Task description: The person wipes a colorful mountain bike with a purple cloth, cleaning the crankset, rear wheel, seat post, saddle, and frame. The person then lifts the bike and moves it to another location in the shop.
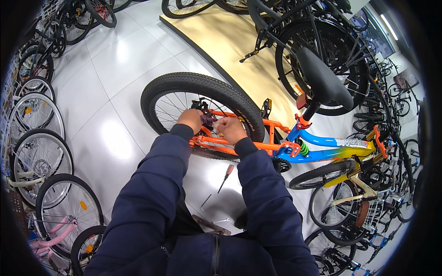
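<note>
A bicycle with an orange rear frame [220, 141] and a blue-and-yellow front frame [329, 143] is in front of me, its rear wheel [168, 83] toward the left. Both my hands are close together at the middle of that wheel. My left hand [192, 119] is closed beside the black mechanism [199, 106] near the hub, next to a small dark purplish piece [208, 120]. My right hand [232, 130] is pinched just above the orange frame tube. Whatever sits between the fingertips of either hand is too small to make out.
On the white floor below the bicycle lie a red-handled screwdriver [225, 177], a hex key [206, 201] and a small wrench [221, 220]. Wheels and bicycles [69, 216] line the left. A wooden platform [205, 32] holds more bicycles; others crowd the right.
</note>
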A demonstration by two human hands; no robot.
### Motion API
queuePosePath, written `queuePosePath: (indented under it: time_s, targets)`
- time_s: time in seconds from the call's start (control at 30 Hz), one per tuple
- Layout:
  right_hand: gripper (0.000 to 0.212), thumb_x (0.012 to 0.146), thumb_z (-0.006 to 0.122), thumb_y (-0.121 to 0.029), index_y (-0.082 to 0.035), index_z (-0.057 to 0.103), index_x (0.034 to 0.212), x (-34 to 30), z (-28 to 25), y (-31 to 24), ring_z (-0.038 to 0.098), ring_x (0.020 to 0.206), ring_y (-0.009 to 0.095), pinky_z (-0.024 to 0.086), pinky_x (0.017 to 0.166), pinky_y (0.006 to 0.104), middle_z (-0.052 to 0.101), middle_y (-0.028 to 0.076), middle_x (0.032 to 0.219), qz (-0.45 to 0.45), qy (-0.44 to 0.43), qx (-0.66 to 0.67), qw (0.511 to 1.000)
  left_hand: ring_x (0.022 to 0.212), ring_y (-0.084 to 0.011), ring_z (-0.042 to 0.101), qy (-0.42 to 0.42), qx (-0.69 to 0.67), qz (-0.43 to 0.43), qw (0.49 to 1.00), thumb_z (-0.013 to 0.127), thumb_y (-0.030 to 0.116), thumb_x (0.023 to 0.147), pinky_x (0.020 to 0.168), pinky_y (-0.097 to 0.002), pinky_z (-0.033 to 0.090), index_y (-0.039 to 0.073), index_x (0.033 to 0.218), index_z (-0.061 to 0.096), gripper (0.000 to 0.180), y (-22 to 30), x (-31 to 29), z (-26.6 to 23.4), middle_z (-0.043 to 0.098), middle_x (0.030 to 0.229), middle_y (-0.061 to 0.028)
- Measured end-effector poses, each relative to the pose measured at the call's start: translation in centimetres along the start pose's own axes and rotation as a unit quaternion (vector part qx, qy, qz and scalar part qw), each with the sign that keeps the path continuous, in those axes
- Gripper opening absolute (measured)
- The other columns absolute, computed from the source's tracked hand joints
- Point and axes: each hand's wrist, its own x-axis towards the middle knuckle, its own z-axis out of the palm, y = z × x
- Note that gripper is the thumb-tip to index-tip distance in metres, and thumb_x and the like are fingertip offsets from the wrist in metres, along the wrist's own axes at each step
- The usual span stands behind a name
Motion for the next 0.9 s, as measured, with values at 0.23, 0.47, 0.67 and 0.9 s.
queuePosePath:
  time_s: [0.23,0.47,0.67,0.9]
  targets:
    - [0.021,0.084,0.070,-0.021,-0.003,0.074,0.092,0.4,2.1,0.1,0.066,0.092,0.036,0.051,0.084,0.0456,0.071,0.019,0.093,-0.105,0.034,-0.380,0.918,0.087,-0.0347,0.070,0.110,-0.065,-0.018,0.992,0.061,0.006,0.082,0.084,-0.0413,0.055,0.011,0.093,0.076,0.019,0.1,0.0,-0.4,0.073,0.090,-0.0158]
    - [0.017,0.086,0.069,-0.019,-0.003,0.074,0.088,0.0,2.5,0.4,0.068,0.085,0.037,0.052,0.081,0.0467,0.071,0.019,0.087,-0.157,0.059,-0.334,0.927,0.074,-0.0349,0.070,0.213,-0.268,-0.049,0.938,0.058,0.008,0.087,0.072,-0.0422,0.056,0.000,0.090,0.073,0.017,1.5,-2.0,-7.3,0.072,0.083,-0.0177]
    - [0.011,0.085,0.067,-0.011,-0.002,0.071,0.090,-4.2,1.2,-0.4,0.068,0.082,0.037,0.053,0.074,0.0447,0.071,0.018,0.085,-0.212,0.148,-0.248,0.933,0.067,-0.0085,0.059,0.210,-0.561,0.018,0.801,0.054,0.001,0.091,0.064,-0.0245,0.049,-0.001,0.104,0.069,0.019,3.2,-4.9,-11.3,0.066,0.079,-0.0033]
    - [0.013,0.087,0.068,-0.015,-0.003,0.069,0.091,-15.3,-4.8,-0.5,0.067,0.078,0.034,0.052,0.069,0.0387,0.067,0.015,0.081,-0.216,0.127,-0.203,0.947,0.069,-0.0117,0.060,0.066,-0.521,0.068,0.848,0.053,0.003,0.091,0.062,-0.0262,0.050,-0.002,0.099,0.067,0.017,1.3,-1.9,-4.9,0.067,0.094,-0.0068]
